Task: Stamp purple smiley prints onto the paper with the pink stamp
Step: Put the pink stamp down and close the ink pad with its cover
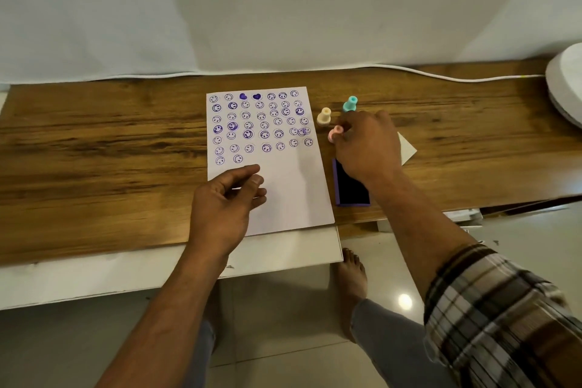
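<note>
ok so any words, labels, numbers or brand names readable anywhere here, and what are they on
None: no readable words, numbers or brand names show anywhere.
Paper: only purple smiley prints and two dark heart prints, no lettering.
Pink stamp, held in the right hand: no label visible.
Cream stamp, teal stamp: no markings visible.
Ink pad: plain, no label.

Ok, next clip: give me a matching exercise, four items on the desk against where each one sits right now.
Things:
1. pink stamp
2. teal stamp
3. ink pad
4. left hand

Places:
A. farthest back, right of the paper
B. over the paper's blank lower part
C. at the right hand's fingertips
D. beside the paper's right edge, partly under the right wrist

Pairs: 1-C, 2-A, 3-D, 4-B
</note>
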Motion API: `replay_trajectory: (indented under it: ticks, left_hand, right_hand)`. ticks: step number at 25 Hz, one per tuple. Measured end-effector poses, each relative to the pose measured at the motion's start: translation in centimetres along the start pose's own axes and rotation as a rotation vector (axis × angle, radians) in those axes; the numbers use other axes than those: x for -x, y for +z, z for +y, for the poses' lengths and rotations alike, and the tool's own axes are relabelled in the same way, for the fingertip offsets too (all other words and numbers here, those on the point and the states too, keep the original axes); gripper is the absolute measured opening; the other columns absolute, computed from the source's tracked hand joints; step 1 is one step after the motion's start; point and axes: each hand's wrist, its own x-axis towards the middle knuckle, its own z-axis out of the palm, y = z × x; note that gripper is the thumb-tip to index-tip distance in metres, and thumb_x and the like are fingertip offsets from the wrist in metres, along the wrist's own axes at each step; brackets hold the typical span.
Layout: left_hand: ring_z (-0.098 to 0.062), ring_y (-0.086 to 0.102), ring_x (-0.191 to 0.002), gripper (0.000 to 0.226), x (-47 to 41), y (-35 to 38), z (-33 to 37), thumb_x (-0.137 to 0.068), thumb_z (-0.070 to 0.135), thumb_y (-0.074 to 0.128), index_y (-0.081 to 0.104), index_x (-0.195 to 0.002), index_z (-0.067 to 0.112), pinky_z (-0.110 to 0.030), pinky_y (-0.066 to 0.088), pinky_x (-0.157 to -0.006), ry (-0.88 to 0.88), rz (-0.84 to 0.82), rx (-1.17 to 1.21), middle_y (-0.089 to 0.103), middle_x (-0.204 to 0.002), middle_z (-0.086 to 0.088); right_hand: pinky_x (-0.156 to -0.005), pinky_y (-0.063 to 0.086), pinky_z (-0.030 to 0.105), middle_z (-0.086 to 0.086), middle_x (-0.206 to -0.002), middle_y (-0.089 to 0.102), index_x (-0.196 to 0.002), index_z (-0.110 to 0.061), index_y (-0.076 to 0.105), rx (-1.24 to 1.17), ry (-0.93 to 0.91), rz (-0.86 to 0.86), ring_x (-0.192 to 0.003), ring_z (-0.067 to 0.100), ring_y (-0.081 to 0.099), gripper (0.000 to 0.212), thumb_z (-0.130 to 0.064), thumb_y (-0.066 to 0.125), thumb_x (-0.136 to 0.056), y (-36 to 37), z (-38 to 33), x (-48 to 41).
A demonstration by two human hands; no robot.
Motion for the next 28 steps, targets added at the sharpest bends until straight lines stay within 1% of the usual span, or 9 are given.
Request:
replay_trajectory:
  ticks: [4,8,11,13,17,21,23,26,28]
  left_hand:
    - [-0.020,0.079,-0.085,0.020,0.0,0.0,0.0,-0.095,0.012,0.071,0.078,-0.110,0.023,-0.027,0.064,-0.078,0.011,0.002,-0.002,0.078,-0.105,-0.008]
    - [-0.018,0.079,-0.084,0.021,-0.2,-0.5,0.1,-0.096,0.011,0.069,0.078,-0.108,0.026,-0.023,0.063,-0.072,0.020,0.018,-0.002,0.077,-0.108,-0.007]
    - [-0.015,0.078,-0.080,0.022,-0.5,-0.8,0.0,-0.096,0.009,0.068,0.077,-0.106,0.027,-0.023,0.063,-0.072,0.015,0.037,0.009,0.077,-0.110,-0.008]
    - [-0.015,0.078,-0.080,0.023,-0.4,-0.6,-0.1,-0.096,0.008,0.068,0.077,-0.106,0.027,-0.022,0.063,-0.071,0.016,0.035,-0.001,0.076,-0.110,-0.008]
    - [-0.015,0.079,-0.081,0.025,-0.3,-0.3,-0.1,-0.096,0.008,0.068,0.077,-0.106,0.029,-0.022,0.063,-0.070,0.025,0.031,-0.019,0.076,-0.106,-0.006]
    - [-0.013,0.078,-0.078,0.027,-0.4,-0.4,-0.2,-0.098,0.006,0.065,0.076,-0.104,0.030,-0.021,0.062,-0.069,0.035,0.035,-0.038,0.077,-0.102,-0.005]
    - [-0.012,0.077,-0.077,0.029,-0.5,-0.5,-0.2,-0.099,0.005,0.062,0.076,-0.101,0.031,-0.021,0.062,-0.068,0.035,0.037,-0.037,0.077,-0.101,-0.004]
    - [-0.013,0.077,-0.078,0.031,-0.6,-0.6,-0.2,-0.101,0.004,0.059,0.075,-0.102,0.030,-0.020,0.061,-0.067,0.031,0.040,-0.045,0.077,-0.098,-0.001]
    - [-0.013,0.077,-0.078,0.030,-0.6,-0.5,-0.3,-0.101,0.004,0.058,0.075,-0.104,0.029,-0.021,0.061,-0.067,0.031,0.038,-0.052,0.077,-0.097,-0.001]
  right_hand:
    - [-0.087,0.045,0.040,0.001,-0.111,0.074,-0.120,-0.024,0.070,-0.031,-0.062,-0.030,-0.114,0.026,0.055,0.025,-0.033,0.065,-0.097,-0.2,0.6,0.2]
    - [-0.100,0.053,0.046,-0.004,-0.138,0.063,-0.144,-0.033,0.053,-0.255,0.146,-0.053,-0.128,0.022,0.055,0.061,-0.025,0.076,-0.089,-3.4,4.7,0.5]
    - [-0.105,0.050,0.056,0.006,-0.155,0.044,-0.155,-0.032,0.034,-0.167,0.175,-0.334,-0.137,0.031,0.047,0.089,-0.022,0.085,-0.083,-6.2,8.9,0.7]
    - [-0.104,0.051,0.058,0.008,-0.156,0.042,-0.159,-0.031,0.025,-0.143,0.172,-0.456,-0.135,0.033,0.048,0.100,-0.025,0.088,-0.081,-6.7,9.6,1.0]
    - [-0.104,0.051,0.057,0.009,-0.154,0.042,-0.160,-0.031,0.021,-0.019,0.133,-0.441,-0.134,0.034,0.047,0.106,-0.035,0.089,-0.079,-5.8,8.6,1.1]
    - [-0.104,0.052,0.056,0.008,-0.153,0.045,-0.160,-0.031,0.021,-0.063,0.156,-0.388,-0.133,0.033,0.049,0.109,-0.031,0.091,-0.077,-6.2,8.9,1.1]
    - [-0.098,0.056,0.050,0.005,-0.151,0.047,-0.159,-0.033,0.021,-0.127,0.091,-0.375,-0.129,0.029,0.052,0.112,-0.030,0.092,-0.073,-6.9,9.0,1.5]
    - [-0.078,0.056,0.027,-0.001,-0.141,0.054,-0.155,-0.037,0.025,-0.163,-0.069,-0.472,-0.117,0.020,0.059,0.109,-0.035,0.093,-0.069,-7.2,7.8,2.6]
    - [-0.073,0.058,0.024,-0.002,-0.137,0.056,-0.152,-0.040,0.025,-0.075,-0.174,-0.569,-0.111,0.019,0.061,0.106,-0.041,0.091,-0.069,-6.7,6.6,3.2]
